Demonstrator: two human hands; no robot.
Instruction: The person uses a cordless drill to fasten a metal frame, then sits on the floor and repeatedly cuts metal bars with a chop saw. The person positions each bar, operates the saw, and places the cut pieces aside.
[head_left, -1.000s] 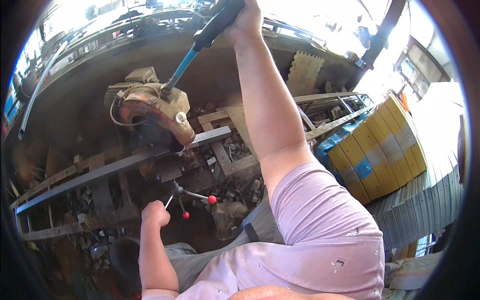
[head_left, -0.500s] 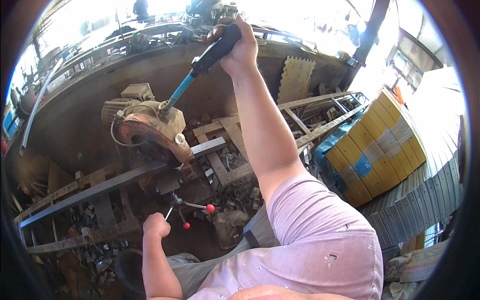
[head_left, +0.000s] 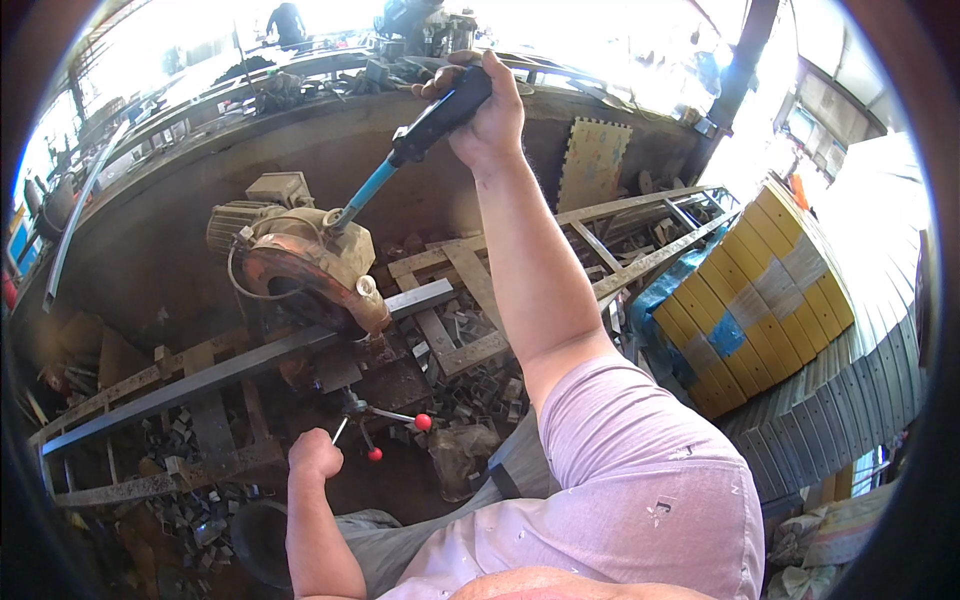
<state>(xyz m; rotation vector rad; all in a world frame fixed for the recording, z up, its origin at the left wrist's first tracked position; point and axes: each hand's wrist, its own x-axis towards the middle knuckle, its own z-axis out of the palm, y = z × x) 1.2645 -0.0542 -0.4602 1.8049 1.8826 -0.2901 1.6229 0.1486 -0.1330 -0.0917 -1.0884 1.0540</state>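
Note:
My right hand [head_left: 487,112] is wrapped round the black grip of a lever handle [head_left: 440,122], whose blue shaft runs down to a cut-off saw [head_left: 310,250]. The saw has a dusty motor and a worn orange guard. Beneath its guard lies a long grey metal tube [head_left: 190,385], with a short end sticking out on the right. Where the disc meets the tube is in shadow, so I cannot tell how deep it sits. My left hand [head_left: 316,455] is closed on one spoke of the clamp handle [head_left: 355,403]. Red balls cap its other two spokes.
A rusty roller frame [head_left: 620,265] runs to the back right, another part to the left. Metal offcuts [head_left: 205,515] litter the ground. Stacked yellow panels [head_left: 750,290] stand at right beside grey metal profiles [head_left: 830,400]. A low wall [head_left: 150,230] lies behind, with a person [head_left: 287,25] far off.
My right hand and the lever handle have come down slightly, and the saw head has tilted a little with them. My left hand keeps its grip on the spoke. The view has shifted slightly.

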